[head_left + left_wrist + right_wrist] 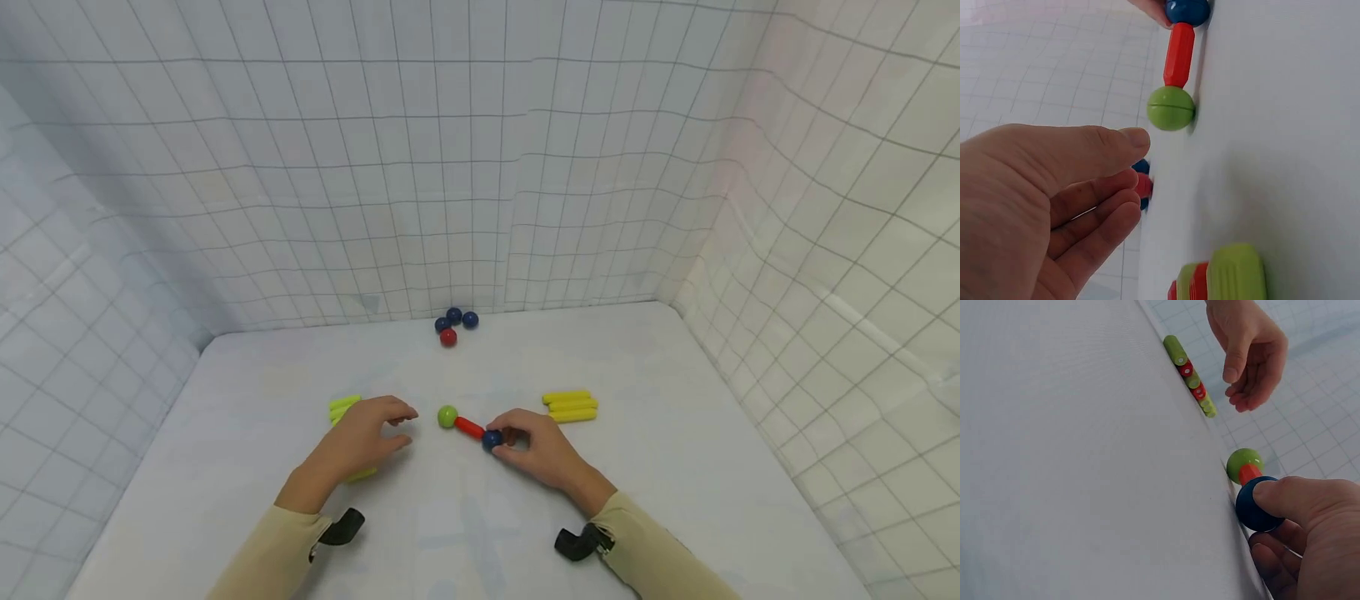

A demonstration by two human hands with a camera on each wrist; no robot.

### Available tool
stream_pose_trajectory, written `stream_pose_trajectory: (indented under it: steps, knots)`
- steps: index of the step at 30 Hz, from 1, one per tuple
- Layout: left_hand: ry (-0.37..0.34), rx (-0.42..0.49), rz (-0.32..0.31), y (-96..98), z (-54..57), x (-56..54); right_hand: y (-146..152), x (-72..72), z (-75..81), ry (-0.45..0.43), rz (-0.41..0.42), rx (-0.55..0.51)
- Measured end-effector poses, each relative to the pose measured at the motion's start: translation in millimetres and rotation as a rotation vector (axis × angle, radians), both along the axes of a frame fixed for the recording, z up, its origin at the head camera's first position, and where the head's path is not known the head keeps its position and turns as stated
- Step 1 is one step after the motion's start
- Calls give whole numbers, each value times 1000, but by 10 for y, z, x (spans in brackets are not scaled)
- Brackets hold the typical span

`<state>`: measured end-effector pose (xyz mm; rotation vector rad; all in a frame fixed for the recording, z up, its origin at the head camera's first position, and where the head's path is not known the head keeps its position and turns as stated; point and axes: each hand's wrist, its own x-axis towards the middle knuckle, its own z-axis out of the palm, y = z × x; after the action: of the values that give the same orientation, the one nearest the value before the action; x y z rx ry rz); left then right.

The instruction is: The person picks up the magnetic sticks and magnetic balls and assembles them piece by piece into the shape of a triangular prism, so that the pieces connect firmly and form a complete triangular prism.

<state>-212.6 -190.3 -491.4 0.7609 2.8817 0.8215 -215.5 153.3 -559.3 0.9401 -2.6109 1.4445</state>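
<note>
On the white table, a red stick [470,428] joins a green ball [447,417] at one end and meets a dark blue ball [492,440] at the other. My right hand [543,451] pinches the blue ball between thumb and fingers; the right wrist view shows the thumb on the ball [1259,509]. To the left of the green ball, my left hand [366,433] hovers with loosely bent fingers and holds nothing. Partly hidden beneath it lies a row of green and red sticks [1235,272].
Several yellow sticks [572,406] lie beyond my right hand. Toward the back wall sit three dark blue balls [454,316] and a red ball [448,337]. White cloth walls [480,167] with a grid pattern enclose the table [675,467] at the back and sides.
</note>
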Motion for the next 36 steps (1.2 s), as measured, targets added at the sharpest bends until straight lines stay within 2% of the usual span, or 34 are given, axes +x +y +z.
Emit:
stream_pose_trajectory:
  steps: [4,8,12,14,18,22,30,36]
  knots:
    - [18,24,68,-197,8,151,-7,11,18,-14,-9,3]
    - [75,48,108,-370,-16,345,-4,25,22,-28,-8,12]
    - [126,24,126,-451,7,479,15,24,22,-8,-26,17]
    - [127,4,145,-470,36,523,23,13,15,2,-32,14]
    - [71,-42,194,-504,63,610,14,-1,-1,-7,-25,14]
    - [-12,-79,226,-526,15,677,-1,11,-10,-26,-20,9]
    - [-50,-84,250,-478,-122,697,6,20,-7,-33,-42,14]
    - [-109,-99,281,-427,-127,701,2,18,-7,-33,-39,15]
